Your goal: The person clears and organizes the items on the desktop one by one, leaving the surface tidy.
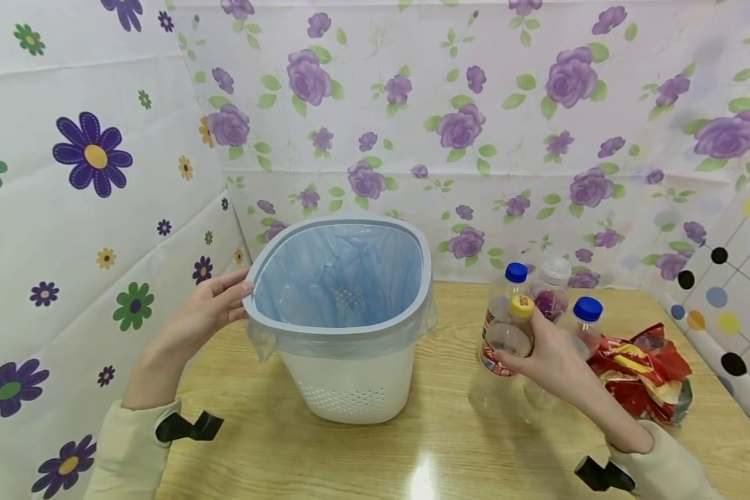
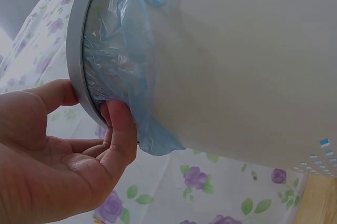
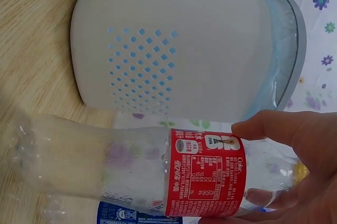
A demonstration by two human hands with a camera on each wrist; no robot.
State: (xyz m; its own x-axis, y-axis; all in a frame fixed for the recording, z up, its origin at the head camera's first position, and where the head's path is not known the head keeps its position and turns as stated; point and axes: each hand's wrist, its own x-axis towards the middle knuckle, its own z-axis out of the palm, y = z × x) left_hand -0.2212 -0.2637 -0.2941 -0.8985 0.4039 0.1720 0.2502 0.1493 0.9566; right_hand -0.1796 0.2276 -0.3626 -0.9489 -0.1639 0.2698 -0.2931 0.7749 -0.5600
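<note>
The clear bottle [image 3: 131, 174] hides most of a blue-labelled bottle [image 3: 124, 216], cut off below

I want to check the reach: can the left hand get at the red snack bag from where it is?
Probably not easily: the left hand holds the bin rim, and the bin and bottles stand between it and the red snack bag.

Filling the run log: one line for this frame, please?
left hand: grips bin rim | right hand: holds red-label bottle | bin: upright, blue liner | table: other bottles, red wrapper
</note>
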